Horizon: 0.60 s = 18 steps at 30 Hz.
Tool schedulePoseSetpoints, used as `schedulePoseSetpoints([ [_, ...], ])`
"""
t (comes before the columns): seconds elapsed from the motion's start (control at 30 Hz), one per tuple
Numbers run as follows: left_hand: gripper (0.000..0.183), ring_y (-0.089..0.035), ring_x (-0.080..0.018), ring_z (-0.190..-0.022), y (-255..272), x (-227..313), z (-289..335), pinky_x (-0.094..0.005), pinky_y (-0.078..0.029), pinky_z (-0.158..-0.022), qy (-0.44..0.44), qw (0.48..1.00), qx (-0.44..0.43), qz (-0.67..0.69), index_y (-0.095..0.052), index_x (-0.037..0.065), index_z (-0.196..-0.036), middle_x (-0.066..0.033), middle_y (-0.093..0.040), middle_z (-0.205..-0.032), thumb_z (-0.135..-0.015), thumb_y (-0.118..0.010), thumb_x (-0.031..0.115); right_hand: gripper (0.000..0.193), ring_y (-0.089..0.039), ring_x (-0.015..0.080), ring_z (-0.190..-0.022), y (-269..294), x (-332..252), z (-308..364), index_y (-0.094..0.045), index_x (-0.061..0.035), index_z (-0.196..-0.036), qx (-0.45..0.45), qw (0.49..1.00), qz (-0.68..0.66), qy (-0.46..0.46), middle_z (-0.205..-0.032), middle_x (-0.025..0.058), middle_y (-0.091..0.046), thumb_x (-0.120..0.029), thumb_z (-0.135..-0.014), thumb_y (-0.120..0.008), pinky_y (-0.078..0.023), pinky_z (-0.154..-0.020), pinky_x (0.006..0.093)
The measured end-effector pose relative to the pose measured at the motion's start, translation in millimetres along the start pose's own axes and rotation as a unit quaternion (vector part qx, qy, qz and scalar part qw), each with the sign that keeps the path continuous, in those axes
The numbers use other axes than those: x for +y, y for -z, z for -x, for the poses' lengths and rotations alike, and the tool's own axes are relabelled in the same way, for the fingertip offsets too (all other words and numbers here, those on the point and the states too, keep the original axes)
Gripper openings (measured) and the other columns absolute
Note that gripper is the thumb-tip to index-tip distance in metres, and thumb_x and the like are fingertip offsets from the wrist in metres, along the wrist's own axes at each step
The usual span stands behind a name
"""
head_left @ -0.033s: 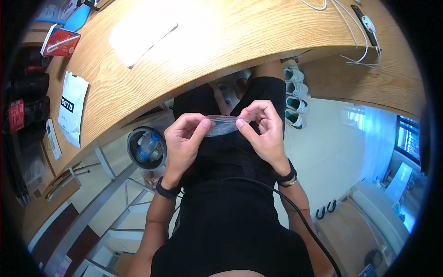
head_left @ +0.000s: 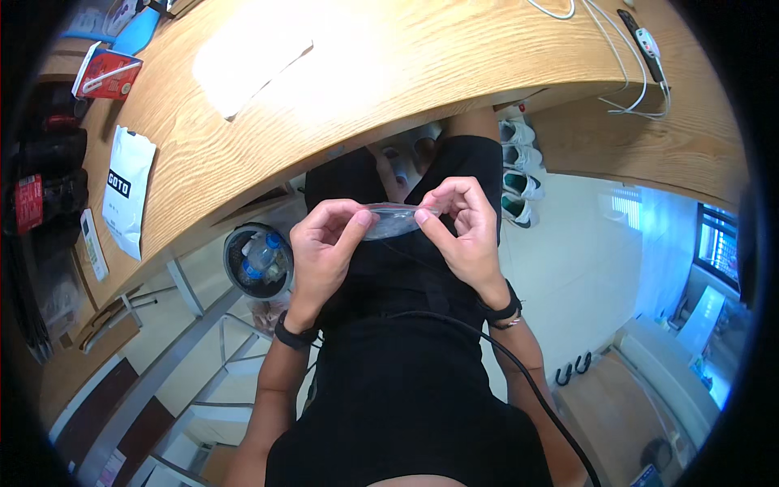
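A small clear zip-lock plastic bag [head_left: 393,224] with a reddish strip along its top edge is stretched between my hands, above my lap. My left hand [head_left: 329,241] pinches one upper corner between thumb and fingers. At the opposite corner, my right hand [head_left: 464,227] grips the bag the same way, thumb toward me. The bag hangs below the strip, and whether anything lies inside I cannot tell. Both hands are just short of the desk's near edge, apart from the wood.
On the wooden desk [head_left: 454,57] lie a white pouch [head_left: 130,192], a red box [head_left: 112,75], a sheet washed out by glare and white cables [head_left: 621,61]. A bin with plastic bottles [head_left: 261,258] stands at lower left. White shoes [head_left: 519,170] line the floor; a black cable [head_left: 519,365] crosses my body.
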<state>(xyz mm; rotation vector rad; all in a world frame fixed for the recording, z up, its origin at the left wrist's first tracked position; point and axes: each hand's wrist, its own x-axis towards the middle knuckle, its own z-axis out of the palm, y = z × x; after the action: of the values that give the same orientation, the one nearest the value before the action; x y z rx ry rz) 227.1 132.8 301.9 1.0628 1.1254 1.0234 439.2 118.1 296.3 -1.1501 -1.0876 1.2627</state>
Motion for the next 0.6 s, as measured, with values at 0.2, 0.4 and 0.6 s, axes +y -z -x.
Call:
schedulePoseSetpoints([
  [0.2,0.013,-0.072,-0.0141,-0.094,-1.3,-1.6,1.8,-0.0273,-0.058,-0.085,-0.003,1.0,-0.024,-0.02,-0.067,-0.003,-0.11,-0.011,-0.076,-0.102,-0.101,-0.069,0.006,0.032,-0.066,0.0098,-0.094,-0.1,2.0,1.6,-0.054,-0.002,-0.118,0.021,1.0,-0.018,0.0,-0.101,0.0062,-0.067,0.003,-0.093,-0.073,-0.053,-0.086,0.0265],
  [0.4,0.013,-0.072,-0.0142,-0.094,1.5,-4.7,3.3,-0.0279,-0.058,-0.085,0.004,1.0,-0.016,-0.023,-0.067,-0.003,-0.11,-0.011,-0.076,-0.103,-0.102,-0.069,0.006,0.035,-0.069,0.012,-0.097,1.1,3.2,2.8,-0.053,-0.0006,-0.121,0.028,1.0,-0.004,0.009,-0.104,0.009,-0.068,0.005,-0.093,-0.074,-0.055,-0.088,0.0272],
  [0.6,0.014,-0.07,-0.0091,-0.088,-1.2,-5.7,3.3,-0.0226,-0.057,-0.079,-0.004,1.0,-0.008,-0.008,-0.07,-0.003,-0.108,-0.0075,-0.075,-0.099,-0.099,-0.072,0.007,0.037,-0.069,0.0115,-0.096,2.4,6.1,4.6,-0.052,-0.0007,-0.122,0.032,0.999,-0.013,0.018,-0.104,0.0095,-0.068,0.005,-0.093,-0.073,-0.055,-0.087,0.0263],
])
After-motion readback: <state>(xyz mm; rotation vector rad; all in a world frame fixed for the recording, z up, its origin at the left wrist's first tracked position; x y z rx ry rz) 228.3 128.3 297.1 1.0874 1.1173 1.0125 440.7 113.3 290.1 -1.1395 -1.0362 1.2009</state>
